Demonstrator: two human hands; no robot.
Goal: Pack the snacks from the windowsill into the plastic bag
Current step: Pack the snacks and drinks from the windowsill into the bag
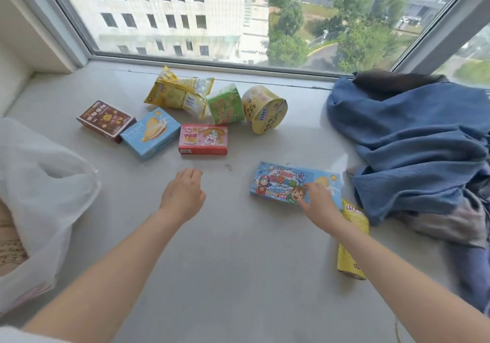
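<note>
Several snacks lie on the grey windowsill (238,249): a brown box (106,119), a light blue box (150,133), a red box (203,139), a yellow bag (180,93), a green cup (226,103) and a yellow cup (265,109) on its side. My right hand (318,202) rests with straight fingers on a blue cartoon box (281,183). A yellow can (352,242) lies partly under my right forearm. My left hand (183,196) hovers with loosely curled fingers, holding nothing, below the red box. The white plastic bag (39,188) sits at the left edge.
A heap of blue cloth (413,141) with a dark piece on top fills the right side of the sill. The window frame (212,64) runs along the back. A wall corner (16,58) stands at the far left.
</note>
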